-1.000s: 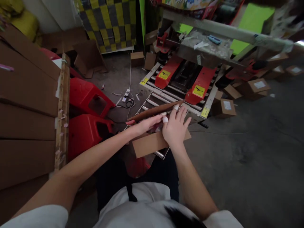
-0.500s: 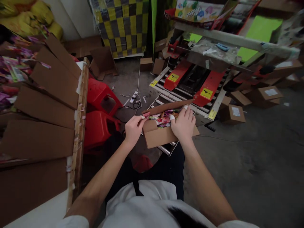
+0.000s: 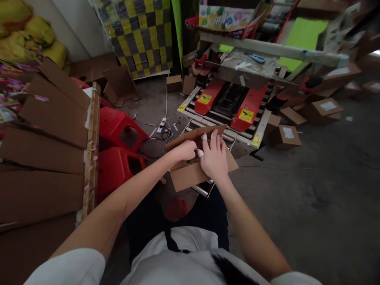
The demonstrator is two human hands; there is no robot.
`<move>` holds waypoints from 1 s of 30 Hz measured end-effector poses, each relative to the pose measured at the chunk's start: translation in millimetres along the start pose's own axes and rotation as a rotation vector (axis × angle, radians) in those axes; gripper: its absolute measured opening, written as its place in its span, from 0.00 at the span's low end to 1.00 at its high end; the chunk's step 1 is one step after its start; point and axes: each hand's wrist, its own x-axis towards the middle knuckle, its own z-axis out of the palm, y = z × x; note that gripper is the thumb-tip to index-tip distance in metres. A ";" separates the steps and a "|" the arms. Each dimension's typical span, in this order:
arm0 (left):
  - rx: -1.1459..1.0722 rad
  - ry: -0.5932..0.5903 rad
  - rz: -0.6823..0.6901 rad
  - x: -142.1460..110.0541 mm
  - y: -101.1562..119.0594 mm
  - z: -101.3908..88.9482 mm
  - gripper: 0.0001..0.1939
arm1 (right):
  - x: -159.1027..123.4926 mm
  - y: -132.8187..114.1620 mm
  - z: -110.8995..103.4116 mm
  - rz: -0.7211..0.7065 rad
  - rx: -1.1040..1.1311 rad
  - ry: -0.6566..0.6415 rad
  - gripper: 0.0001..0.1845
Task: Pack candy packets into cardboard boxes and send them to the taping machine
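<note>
A small open cardboard box (image 3: pixel 190 177) rests on a roller conveyor (image 3: pixel 202 189) in front of my lap, flaps raised. Colourful wrapped packets fill it, mostly covered by my hands at this moment. My left hand (image 3: pixel 187 150) reaches in over the box's left part, fingers curled closed; whatever they grip is hidden. Across the right part lies my right hand (image 3: pixel 215 158), its fingers stretched out and spread over the packets, with white coverings on several fingertips.
On the left, a wood-edged table (image 3: pixel 92 158) carries cardboard flaps and colourful packets. Red stools (image 3: pixel 114 170) stand beside it. Ahead is a carton-sealing machine (image 3: pixel 246 114) with a blue cutter (image 3: pixel 257 59) on top. Labelled cartons (image 3: pixel 286 136) lie at right; a power strip (image 3: pixel 162 125) is on the floor.
My left hand has moved rightward from the box's left edge to inside it and its fingers have curled. My right hand stays over the packets, fingers spread wider. The view has shifted slightly.
</note>
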 end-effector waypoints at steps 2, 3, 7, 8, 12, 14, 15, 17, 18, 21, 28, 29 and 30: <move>0.054 0.050 0.000 -24.4 1.3 -10.7 0.14 | 1.9 0.6 1.2 -0.016 -0.022 -0.064 0.32; 0.059 0.095 0.008 -37.4 0.2 -19.5 0.14 | 2.8 1.1 2.1 -0.014 -0.023 -0.080 0.33; -0.272 0.384 0.110 -51.5 -24.8 -64.6 0.16 | 5.8 4.5 4.0 -0.036 0.018 -0.076 0.33; -0.379 0.468 0.116 -42.4 -34.2 -71.5 0.17 | 6.5 5.8 3.9 -0.035 0.036 -0.068 0.33; -0.548 0.456 0.163 7.7 -60.4 -60.9 0.13 | 7.3 14.1 2.7 -0.009 0.186 0.013 0.28; -0.626 0.458 0.176 20.3 -63.3 -44.1 0.15 | 4.6 19.4 2.9 0.031 0.301 0.152 0.26; -0.680 0.468 0.163 21.9 -63.0 -36.5 0.17 | 2.3 21.7 3.0 0.059 0.340 0.241 0.26; -0.792 0.445 0.105 19.4 -60.4 -25.5 0.20 | -2.6 24.4 2.6 0.053 0.355 0.368 0.27; -0.840 0.396 0.077 17.1 -58.5 -22.3 0.20 | -4.3 24.6 1.7 -0.023 0.341 0.373 0.26; -0.966 0.199 0.015 12.3 -52.9 -19.1 0.21 | -2.1 19.6 -2.4 -0.458 0.269 0.147 0.21; -1.285 -0.165 -0.045 19.8 -63.3 -20.4 0.32 | 19.6 6.1 -4.7 -0.460 0.172 -0.183 0.26; -1.287 -0.168 -0.050 21.6 -65.4 -18.7 0.31 | 17.9 7.5 -4.4 -0.448 0.192 -0.150 0.25; -1.250 -0.144 -0.057 23.2 -66.7 -16.4 0.29 | 14.9 9.1 -4.3 -0.468 0.210 -0.109 0.24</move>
